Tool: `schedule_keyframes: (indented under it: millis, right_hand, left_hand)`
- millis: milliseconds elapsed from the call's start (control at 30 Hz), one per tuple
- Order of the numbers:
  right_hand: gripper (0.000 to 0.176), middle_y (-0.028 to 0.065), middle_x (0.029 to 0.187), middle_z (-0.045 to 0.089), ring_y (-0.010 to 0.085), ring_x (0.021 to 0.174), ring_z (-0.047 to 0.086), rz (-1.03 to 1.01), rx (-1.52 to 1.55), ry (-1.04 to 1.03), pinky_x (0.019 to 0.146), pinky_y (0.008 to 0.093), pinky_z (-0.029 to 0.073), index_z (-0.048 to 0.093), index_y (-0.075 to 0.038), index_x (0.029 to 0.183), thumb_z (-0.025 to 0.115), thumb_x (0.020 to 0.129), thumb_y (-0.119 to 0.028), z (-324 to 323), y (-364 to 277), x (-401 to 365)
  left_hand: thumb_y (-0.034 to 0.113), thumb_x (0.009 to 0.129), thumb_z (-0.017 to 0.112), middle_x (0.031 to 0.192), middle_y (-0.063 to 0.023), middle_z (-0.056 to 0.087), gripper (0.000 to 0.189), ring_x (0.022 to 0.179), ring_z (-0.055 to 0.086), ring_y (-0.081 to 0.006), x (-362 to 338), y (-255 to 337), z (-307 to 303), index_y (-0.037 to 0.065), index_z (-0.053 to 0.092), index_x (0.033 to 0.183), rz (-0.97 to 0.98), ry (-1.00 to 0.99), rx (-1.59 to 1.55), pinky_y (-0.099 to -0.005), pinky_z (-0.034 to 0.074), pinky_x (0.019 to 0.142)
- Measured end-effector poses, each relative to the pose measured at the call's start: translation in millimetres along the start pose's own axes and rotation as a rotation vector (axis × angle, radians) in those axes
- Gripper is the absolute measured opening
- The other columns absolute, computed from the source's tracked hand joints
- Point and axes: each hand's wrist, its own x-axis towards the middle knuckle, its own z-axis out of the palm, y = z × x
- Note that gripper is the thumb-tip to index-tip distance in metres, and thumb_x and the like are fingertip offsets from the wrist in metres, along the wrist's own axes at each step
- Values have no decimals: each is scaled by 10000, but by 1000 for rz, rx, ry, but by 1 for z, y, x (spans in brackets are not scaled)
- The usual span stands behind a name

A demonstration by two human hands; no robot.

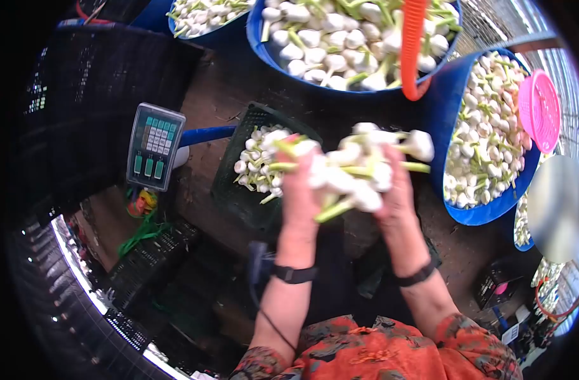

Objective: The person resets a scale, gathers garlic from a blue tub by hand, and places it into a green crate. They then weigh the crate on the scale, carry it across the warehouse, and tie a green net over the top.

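Observation:
A bunch of garlic bulbs with green stems is gathered between my two hands. My left hand presses it from the left side, fingers partly hidden by bulbs and slightly blurred. From the right, my right hand grips the same bunch, its fingers curled at the outer bulbs. Just left of and beneath my left hand, more garlic lies in a dark green plastic crate on the floor.
A scale display with keypad stands left of the crate. Blue tubs full of garlic stand ahead and at right. An orange handle crosses the front tub; a pink basket rests on the right one. Black crates are lower left.

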Motion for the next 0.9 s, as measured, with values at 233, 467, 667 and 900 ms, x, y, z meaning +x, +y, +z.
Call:
schedule_keyframes:
  millis: [233, 467, 667, 900]
  right_hand:
    - [637, 104, 1258, 541, 252, 1138, 502, 287, -586, 176, 868, 475, 428, 515, -60, 1262, 695, 804, -466, -1, 181, 87]
    - [315, 62, 1041, 624, 144, 927, 584, -460, -329, 350, 730, 286, 492, 599, -29, 1125, 591, 928, -274, -96, -27, -11]
    - [490, 53, 1021, 602, 126, 896, 559, -322, -104, 988, 780, 338, 451, 585, -81, 1117, 600, 875, -507, -293, -207, -31]
    - [963, 120, 1544, 176, 279, 1404, 228, 132, 289, 916, 1086, 619, 141, 192, -148, 1492, 530, 791, -715, -371, -223, 37]
  left_hand:
    - [761, 816, 382, 1515, -141, 266, 873, 1361, 181, -511, 66, 26, -198, 189, 271, 1467, -587, 628, 504, -796, 86, 937]
    - [356, 997, 418, 1256, -133, 553, 451, 1158, 528, -241, 51, -77, 3, 6, 506, 1268, 18, 45, 447, -360, 420, 958]
    - [284, 971, 491, 1294, -200, 525, 469, 1217, 499, -273, 26, -217, 221, -58, 480, 1292, 17, -496, 715, -342, 385, 1020]
    - [627, 819, 557, 1491, -253, 243, 966, 1411, 198, -315, 124, -348, 244, -72, 267, 1420, -236, -124, 1293, -382, 186, 1143]
